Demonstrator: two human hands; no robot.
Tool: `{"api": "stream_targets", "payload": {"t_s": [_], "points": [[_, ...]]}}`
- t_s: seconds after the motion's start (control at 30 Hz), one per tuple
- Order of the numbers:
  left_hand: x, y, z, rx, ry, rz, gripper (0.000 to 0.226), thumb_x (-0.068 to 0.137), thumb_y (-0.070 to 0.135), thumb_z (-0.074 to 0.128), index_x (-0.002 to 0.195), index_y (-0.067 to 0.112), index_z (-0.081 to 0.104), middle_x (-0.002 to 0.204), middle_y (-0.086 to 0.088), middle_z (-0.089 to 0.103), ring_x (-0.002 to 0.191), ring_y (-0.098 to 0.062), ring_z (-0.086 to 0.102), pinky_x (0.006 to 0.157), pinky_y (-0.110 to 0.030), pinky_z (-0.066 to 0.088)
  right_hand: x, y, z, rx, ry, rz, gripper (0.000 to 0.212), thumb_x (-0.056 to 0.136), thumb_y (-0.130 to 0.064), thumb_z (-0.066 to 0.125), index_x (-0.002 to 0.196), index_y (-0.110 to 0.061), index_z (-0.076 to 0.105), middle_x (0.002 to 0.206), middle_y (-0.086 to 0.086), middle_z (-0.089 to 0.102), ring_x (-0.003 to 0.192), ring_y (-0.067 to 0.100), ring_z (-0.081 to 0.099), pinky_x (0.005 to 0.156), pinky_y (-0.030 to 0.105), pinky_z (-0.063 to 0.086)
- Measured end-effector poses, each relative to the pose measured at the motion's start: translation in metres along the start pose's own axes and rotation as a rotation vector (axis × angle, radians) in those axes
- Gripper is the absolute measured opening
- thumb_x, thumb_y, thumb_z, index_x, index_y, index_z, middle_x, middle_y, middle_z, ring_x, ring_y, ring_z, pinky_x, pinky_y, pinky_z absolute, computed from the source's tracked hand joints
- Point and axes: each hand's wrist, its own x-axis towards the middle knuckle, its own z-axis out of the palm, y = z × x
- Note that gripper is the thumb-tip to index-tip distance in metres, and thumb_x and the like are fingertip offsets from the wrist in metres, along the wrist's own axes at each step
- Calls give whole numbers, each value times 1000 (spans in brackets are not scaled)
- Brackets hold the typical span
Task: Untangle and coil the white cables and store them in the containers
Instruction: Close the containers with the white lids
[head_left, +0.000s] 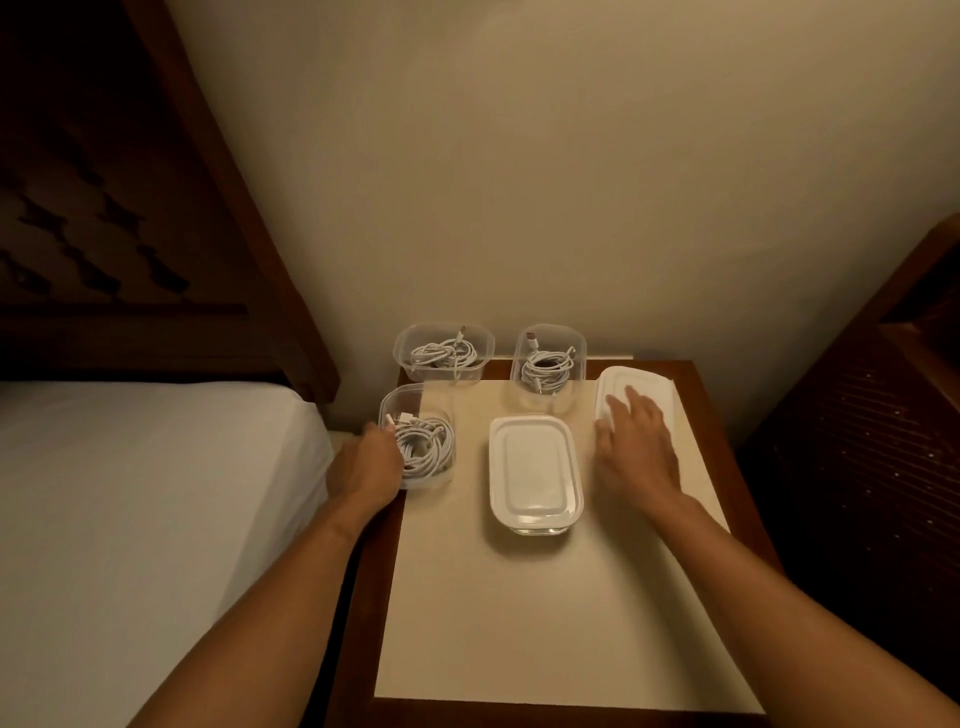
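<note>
Three clear plastic containers each hold a coiled white cable: one at the back left (443, 352), one at the back middle (548, 361), and a near left one (415, 436) at the table's left edge. My left hand (370, 464) grips the near left container's left side. A fourth container (535, 474) in the middle is closed with a white lid. My right hand (635, 444) rests with straight fingers on a stack of white lids (649, 387) at the back right.
All stands on a wooden bedside table (696, 384) covered by a cream mat (519, 623). A bed with a white sheet (156, 493) is to the left, a dark headboard (130, 208) behind it, dark furniture (883, 415) to the right, a wall behind.
</note>
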Motion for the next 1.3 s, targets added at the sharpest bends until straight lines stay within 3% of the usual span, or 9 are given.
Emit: {"api": "stream_targets", "payload": {"t_s": [0.17, 0.3, 0.43, 0.57, 0.77, 1.03, 1.3], "points": [[-36, -16, 11, -20, 25, 15, 47, 109, 48, 21, 107, 18, 57, 97, -4, 66, 79, -20, 57, 70, -36, 48, 7, 19, 1, -161, -189, 77, 65, 101, -58, 37, 156, -24, 25, 168, 8, 10, 155, 36, 2, 121, 57, 15], [-74, -23, 15, -51, 9, 29, 43, 108, 49, 23, 104, 21, 55, 92, -1, 66, 77, -18, 60, 70, -36, 52, -7, 20, 4, -176, -98, 79, 56, 95, -55, 52, 137, -18, 47, 151, 11, 43, 147, 39, 25, 109, 58, 39], [-112, -26, 21, -34, -12, 36, 42, 107, 52, 22, 104, 22, 52, 92, -2, 66, 72, -20, 56, 64, -35, 46, -27, 19, 1, -198, -95, 40, 47, 95, -49, 52, 128, -15, 53, 135, 10, 55, 142, 41, 36, 101, 53, 48], [-136, -24, 21, 5, -8, 50, 40, 108, 49, 23, 103, 21, 51, 95, -4, 68, 75, -23, 60, 66, -36, 47, -44, 20, -7, -254, -99, -14, 43, 94, -47, 48, 120, -14, 58, 115, 9, 60, 117, 34, 52, 85, 45, 54], [-152, -17, 12, 12, 10, 58, 39, 109, 45, 24, 107, 20, 54, 89, 2, 64, 65, -11, 50, 57, -31, 36, -57, 19, -13, -276, -120, -51, 33, 89, -41, 54, 98, -11, 64, 85, 4, 53, 81, 23, 53, 67, 31, 48], [-149, -9, 8, 34, -1, 49, 40, 110, 43, 25, 115, 16, 54, 104, -6, 70, 73, -15, 48, 64, -32, 36, -64, 14, -19, -383, -101, -96, 43, 88, -39, 62, 121, -14, 52, 106, 7, 67, 88, 28, 68, 72, 34, 54], [-148, -9, 11, 27, -14, 66, 42, 110, 44, 24, 117, 16, 55, 107, -7, 70, 88, -23, 65, 66, -33, 38, -63, 12, -23, -461, -79, -125, 26, 91, -32, 54, 110, -14, 53, 101, 7, 70, 85, 29, 69, 63, 30, 43]]}}
